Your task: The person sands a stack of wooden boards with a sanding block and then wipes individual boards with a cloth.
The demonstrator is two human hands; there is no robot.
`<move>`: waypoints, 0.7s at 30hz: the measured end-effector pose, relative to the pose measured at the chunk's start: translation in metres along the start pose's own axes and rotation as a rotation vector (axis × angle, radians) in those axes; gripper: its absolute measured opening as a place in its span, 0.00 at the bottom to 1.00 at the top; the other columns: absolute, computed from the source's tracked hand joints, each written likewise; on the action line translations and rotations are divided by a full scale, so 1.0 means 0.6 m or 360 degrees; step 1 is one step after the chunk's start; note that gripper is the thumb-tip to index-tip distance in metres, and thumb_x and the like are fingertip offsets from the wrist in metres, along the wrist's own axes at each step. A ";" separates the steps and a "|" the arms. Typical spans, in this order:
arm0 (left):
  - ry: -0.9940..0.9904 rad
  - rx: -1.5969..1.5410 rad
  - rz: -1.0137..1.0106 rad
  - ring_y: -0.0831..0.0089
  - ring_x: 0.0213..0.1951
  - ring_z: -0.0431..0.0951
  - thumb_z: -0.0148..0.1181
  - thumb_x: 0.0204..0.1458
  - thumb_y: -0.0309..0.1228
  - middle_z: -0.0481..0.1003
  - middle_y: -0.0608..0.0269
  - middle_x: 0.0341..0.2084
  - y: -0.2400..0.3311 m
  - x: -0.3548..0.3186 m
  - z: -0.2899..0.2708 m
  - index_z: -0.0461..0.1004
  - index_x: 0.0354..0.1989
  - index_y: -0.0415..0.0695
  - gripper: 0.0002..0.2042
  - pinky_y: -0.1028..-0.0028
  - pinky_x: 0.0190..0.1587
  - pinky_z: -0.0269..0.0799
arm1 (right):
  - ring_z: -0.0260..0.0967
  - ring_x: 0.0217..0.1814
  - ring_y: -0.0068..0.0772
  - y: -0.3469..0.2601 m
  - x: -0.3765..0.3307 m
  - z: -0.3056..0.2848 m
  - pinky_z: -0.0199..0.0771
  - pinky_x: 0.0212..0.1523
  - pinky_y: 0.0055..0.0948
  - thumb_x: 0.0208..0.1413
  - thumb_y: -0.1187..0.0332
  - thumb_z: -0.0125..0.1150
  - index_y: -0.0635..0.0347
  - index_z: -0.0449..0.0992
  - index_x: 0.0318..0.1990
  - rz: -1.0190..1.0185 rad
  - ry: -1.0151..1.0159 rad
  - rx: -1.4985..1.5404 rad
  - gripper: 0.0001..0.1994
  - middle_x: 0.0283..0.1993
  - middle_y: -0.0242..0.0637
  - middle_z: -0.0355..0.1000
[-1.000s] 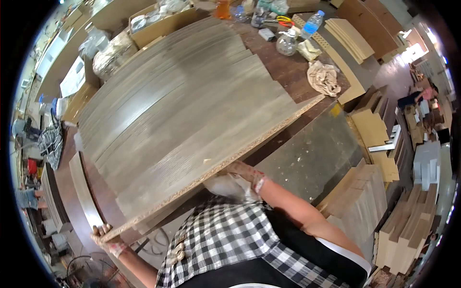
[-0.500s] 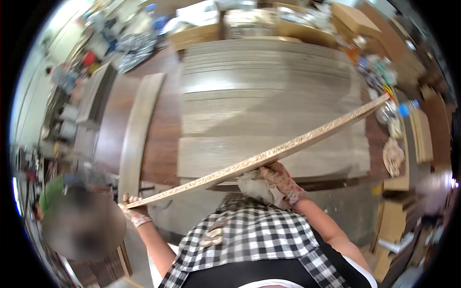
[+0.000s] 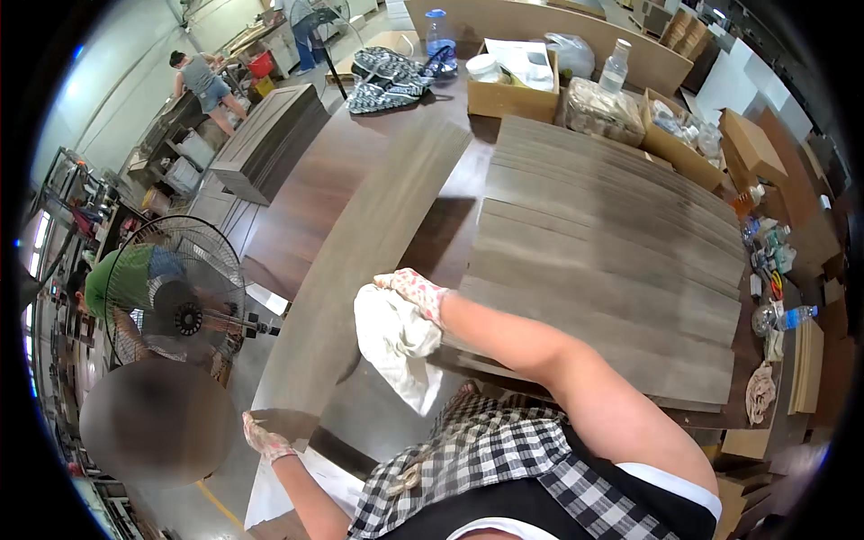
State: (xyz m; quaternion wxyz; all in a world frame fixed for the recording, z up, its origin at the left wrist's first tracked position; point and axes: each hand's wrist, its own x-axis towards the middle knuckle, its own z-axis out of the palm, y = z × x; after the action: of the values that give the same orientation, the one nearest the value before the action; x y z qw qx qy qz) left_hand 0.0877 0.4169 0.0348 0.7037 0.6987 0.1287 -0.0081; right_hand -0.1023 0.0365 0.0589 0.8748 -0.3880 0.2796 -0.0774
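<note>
Swung within half a second from edge-up before the stacked boards (image 3: 603, 261) to broad-face-up over the left of the desk (image 3: 328, 175): one panel (image 3: 360, 225), upper face now exposed. Held at its near end in half-curled left hand (image 3: 267, 439). Bunched in closed right hand (image 3: 414, 292), one white cloth (image 3: 396, 346). Open cartons (image 3: 509, 106), two.

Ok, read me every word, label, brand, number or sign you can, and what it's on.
No text is quoted here.
Patterned bag: apparent lettering, not copied out.
Blue-capped bottle and blue-labelled bottle: any print too small to read.
White paper in the carton: too small.
Wood-grain panel, white cloth: no text seen.
</note>
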 end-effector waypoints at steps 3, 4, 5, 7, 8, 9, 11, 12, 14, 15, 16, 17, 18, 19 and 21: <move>-0.0127 0.0037 0.0034 0.68 0.32 0.71 0.48 0.51 0.38 0.71 0.59 0.30 0.001 0.034 0.020 0.71 0.33 0.36 0.15 0.71 0.38 0.69 | 0.66 0.28 0.23 -0.021 0.044 0.016 0.66 0.30 0.30 0.49 0.63 0.51 0.63 0.74 0.29 0.0002 0.0130 -0.0466 0.12 0.24 0.32 0.71; -0.0223 0.0106 0.0129 0.67 0.30 0.72 0.50 0.49 0.38 0.71 0.59 0.28 -0.001 0.044 0.030 0.72 0.30 0.37 0.15 0.70 0.37 0.70 | 0.66 0.28 0.23 -0.026 0.058 0.015 0.66 0.30 0.30 0.49 0.63 0.51 0.63 0.74 0.29 -0.0001 0.0145 -0.0459 0.12 0.24 0.32 0.71; -0.0287 0.0042 0.0044 0.69 0.31 0.72 0.50 0.48 0.35 0.71 0.61 0.26 0.010 0.038 0.051 0.72 0.27 0.37 0.12 0.72 0.37 0.69 | 0.67 0.28 0.26 -0.030 0.071 0.012 0.66 0.31 0.31 0.49 0.63 0.50 0.61 0.75 0.30 -0.0022 0.0161 -0.0774 0.11 0.24 0.34 0.71; -0.0367 0.0386 0.0136 0.69 0.31 0.72 0.49 0.48 0.35 0.71 0.60 0.27 -0.027 0.103 0.019 0.72 0.29 0.36 0.12 0.73 0.37 0.69 | 0.69 0.31 0.34 -0.030 0.073 0.022 0.66 0.33 0.33 0.49 0.61 0.47 0.58 0.75 0.32 -0.0139 0.0043 -0.1245 0.12 0.28 0.41 0.72; -0.0435 0.0719 0.0235 0.70 0.32 0.72 0.49 0.48 0.34 0.72 0.59 0.28 -0.049 0.136 -0.007 0.73 0.31 0.36 0.13 0.73 0.37 0.69 | 0.69 0.31 0.34 -0.029 0.063 0.037 0.66 0.33 0.33 0.49 0.61 0.47 0.58 0.75 0.32 -0.0131 0.0037 -0.1233 0.12 0.28 0.41 0.72; -0.0321 0.0553 0.0208 0.70 0.34 0.71 0.48 0.48 0.34 0.72 0.58 0.32 -0.069 0.151 -0.015 0.71 0.37 0.36 0.14 0.73 0.39 0.68 | 0.69 0.31 0.36 -0.025 0.050 0.044 0.66 0.34 0.33 0.50 0.61 0.47 0.58 0.75 0.32 -0.0342 -0.0107 -0.1309 0.12 0.29 0.43 0.72; -0.0428 0.0709 0.0259 0.68 0.36 0.71 0.49 0.47 0.32 0.71 0.56 0.34 -0.057 0.124 0.021 0.69 0.41 0.35 0.16 0.70 0.41 0.68 | 0.69 0.34 0.40 -0.019 0.032 0.007 0.67 0.36 0.33 0.50 0.60 0.48 0.60 0.75 0.32 -0.0564 -0.0163 -0.1431 0.14 0.32 0.46 0.71; -0.0484 0.0847 0.0327 0.65 0.38 0.70 0.49 0.47 0.31 0.70 0.54 0.37 -0.046 0.099 0.040 0.66 0.46 0.35 0.18 0.68 0.43 0.67 | 0.69 0.38 0.42 -0.017 0.021 -0.018 0.66 0.40 0.34 0.50 0.59 0.50 0.63 0.74 0.33 -0.0881 -0.0214 -0.1705 0.15 0.35 0.47 0.72; -0.0691 0.0561 -0.0018 0.65 0.44 0.68 0.47 0.51 0.36 0.68 0.54 0.43 -0.037 0.065 0.038 0.62 0.51 0.36 0.21 0.67 0.49 0.63 | 0.64 0.52 0.41 -0.018 -0.007 -0.011 0.62 0.51 0.31 0.52 0.60 0.51 0.68 0.67 0.48 -0.0171 0.0067 -0.1309 0.21 0.49 0.48 0.67; -0.0703 0.0307 -0.0245 0.64 0.46 0.67 0.44 0.53 0.38 0.66 0.55 0.46 -0.044 0.054 0.040 0.61 0.52 0.37 0.21 0.66 0.51 0.62 | 0.64 0.52 0.41 -0.013 -0.009 -0.009 0.62 0.51 0.31 0.52 0.60 0.51 0.68 0.67 0.48 -0.0175 0.0073 -0.1287 0.21 0.49 0.48 0.67; -0.0705 0.0054 -0.0466 0.64 0.49 0.65 0.42 0.56 0.41 0.64 0.56 0.50 -0.050 0.055 0.038 0.60 0.54 0.38 0.22 0.66 0.53 0.60 | 0.59 0.57 0.42 -0.006 -0.011 -0.003 0.58 0.55 0.30 0.52 0.60 0.50 0.70 0.62 0.52 -0.0158 0.0189 -0.1221 0.25 0.53 0.50 0.62; -0.0634 0.0131 -0.0386 0.65 0.51 0.63 0.37 0.57 0.44 0.62 0.59 0.52 -0.067 0.066 0.031 0.57 0.56 0.39 0.24 0.66 0.55 0.59 | 0.54 0.61 0.43 -0.003 -0.009 0.005 0.54 0.59 0.29 0.52 0.60 0.50 0.71 0.56 0.56 -0.0145 0.0294 -0.1162 0.28 0.58 0.52 0.57; -0.0630 0.0138 -0.0366 0.65 0.51 0.63 0.37 0.57 0.44 0.62 0.59 0.52 -0.075 0.081 0.015 0.57 0.56 0.39 0.24 0.66 0.55 0.59 | 0.54 0.61 0.43 0.001 -0.001 0.015 0.54 0.59 0.29 0.52 0.60 0.50 0.71 0.56 0.56 -0.0158 0.0282 -0.1148 0.28 0.58 0.52 0.57; -0.0611 0.0191 -0.0342 0.65 0.52 0.63 0.38 0.57 0.43 0.61 0.59 0.53 -0.078 0.079 0.019 0.58 0.56 0.39 0.24 0.66 0.55 0.58 | 0.57 0.59 0.43 0.001 0.007 0.016 0.55 0.58 0.31 0.51 0.61 0.51 0.71 0.54 0.57 -0.0227 0.0347 -0.1213 0.29 0.55 0.52 0.60; -0.0582 0.0278 -0.0284 0.64 0.52 0.63 0.40 0.55 0.48 0.61 0.56 0.53 -0.082 0.076 0.021 0.57 0.56 0.37 0.28 0.67 0.56 0.57 | 0.63 0.54 0.45 -0.002 0.028 0.027 0.54 0.59 0.32 0.52 0.63 0.48 0.69 0.58 0.55 -0.0220 0.0388 -0.1337 0.25 0.50 0.52 0.66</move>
State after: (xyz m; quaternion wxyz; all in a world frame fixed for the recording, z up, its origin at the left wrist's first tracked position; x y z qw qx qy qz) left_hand 0.1248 0.4112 -0.0222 0.6486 0.7298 0.0590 -0.2080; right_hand -0.0796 0.0401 0.0615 0.5946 -0.7157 0.3615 -0.0605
